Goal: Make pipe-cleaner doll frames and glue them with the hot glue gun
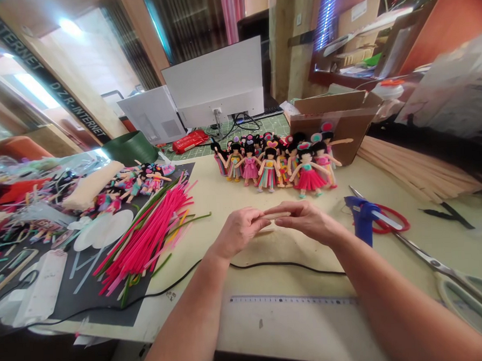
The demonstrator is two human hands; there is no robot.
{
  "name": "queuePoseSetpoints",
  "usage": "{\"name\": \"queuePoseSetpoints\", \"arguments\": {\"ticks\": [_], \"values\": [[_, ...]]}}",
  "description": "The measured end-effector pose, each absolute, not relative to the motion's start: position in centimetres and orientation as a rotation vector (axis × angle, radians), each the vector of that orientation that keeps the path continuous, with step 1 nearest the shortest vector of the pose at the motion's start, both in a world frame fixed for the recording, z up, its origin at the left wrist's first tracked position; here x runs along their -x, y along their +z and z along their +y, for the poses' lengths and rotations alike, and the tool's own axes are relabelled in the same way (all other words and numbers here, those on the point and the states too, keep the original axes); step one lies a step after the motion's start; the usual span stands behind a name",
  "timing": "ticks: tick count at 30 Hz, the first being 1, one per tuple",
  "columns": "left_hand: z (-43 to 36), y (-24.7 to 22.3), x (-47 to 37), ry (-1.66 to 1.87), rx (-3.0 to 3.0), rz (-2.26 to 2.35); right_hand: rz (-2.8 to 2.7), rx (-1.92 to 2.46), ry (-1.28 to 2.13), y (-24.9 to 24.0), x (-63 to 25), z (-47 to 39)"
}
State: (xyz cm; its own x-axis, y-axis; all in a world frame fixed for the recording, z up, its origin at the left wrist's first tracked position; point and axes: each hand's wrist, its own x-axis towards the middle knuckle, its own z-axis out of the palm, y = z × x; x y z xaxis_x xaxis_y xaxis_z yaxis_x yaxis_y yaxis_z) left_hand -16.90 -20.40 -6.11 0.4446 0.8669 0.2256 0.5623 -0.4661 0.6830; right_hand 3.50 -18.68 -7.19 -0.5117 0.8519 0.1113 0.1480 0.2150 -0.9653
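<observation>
Pale fuzzy strip is right in the grip, bridging the gap between my two hands. Long axis runs left to right, roughly level, crossing in front of me. Neither hand nearer: left hand at the left end, right hand toward the other.

Left: thumb and fingers closed in a pinch, tips pointing right. Right: fingers arched over the top, thumb beneath, only a narrow gap with the strip inside it. How firmly either presses, I cannot tell. A second pale length shows just below my left fingertips; whether it joins the strip is unclear.

Beyond the hands, well apart: a cluster of small dolls, upright, bright skirts, black hair. Left of my left hand, a loose heap of pink stems on a dark mat, green ones among them. To the right, near my right forearm, a blue glue gun, its tip close to a red loop. Large scissors further right, handles toward me. Nearer my body, a black cord crosses the table; a ruler lies below it. Far right, a spread of beige stems beside a cardboard box.
</observation>
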Motion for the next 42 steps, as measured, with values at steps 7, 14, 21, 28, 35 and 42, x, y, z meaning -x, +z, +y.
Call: {"name": "queuePoseSetpoints", "arguments": {"ticks": [7,14,21,28,35,42], "values": [[-20.31,-6.29,16.89,0.755,-2.165,1.200,-1.838,0.933,1.301,-7.16,-3.64,-18.63],[-20.45,-6.31,16.82,0.743,-2.098,1.204,-1.823,0.913,1.313,-7.02,-3.78,-18.59],[-20.50,-6.23,16.89,0.713,-2.104,1.141,-1.855,0.972,1.292,-7.25,-4.07,-18.43],[-20.42,-6.30,16.82,0.717,-2.211,1.117,-1.836,1.008,1.312,-7.33,-4.09,-18.39],[-20.40,-6.57,16.71,0.701,-2.279,1.141,-1.820,1.015,1.323,-7.02,-4.01,-18.46],[-20.42,-6.61,16.59,0.699,-2.337,1.166,-1.826,1.010,1.316,-7.15,-4.07,-18.41]]}}
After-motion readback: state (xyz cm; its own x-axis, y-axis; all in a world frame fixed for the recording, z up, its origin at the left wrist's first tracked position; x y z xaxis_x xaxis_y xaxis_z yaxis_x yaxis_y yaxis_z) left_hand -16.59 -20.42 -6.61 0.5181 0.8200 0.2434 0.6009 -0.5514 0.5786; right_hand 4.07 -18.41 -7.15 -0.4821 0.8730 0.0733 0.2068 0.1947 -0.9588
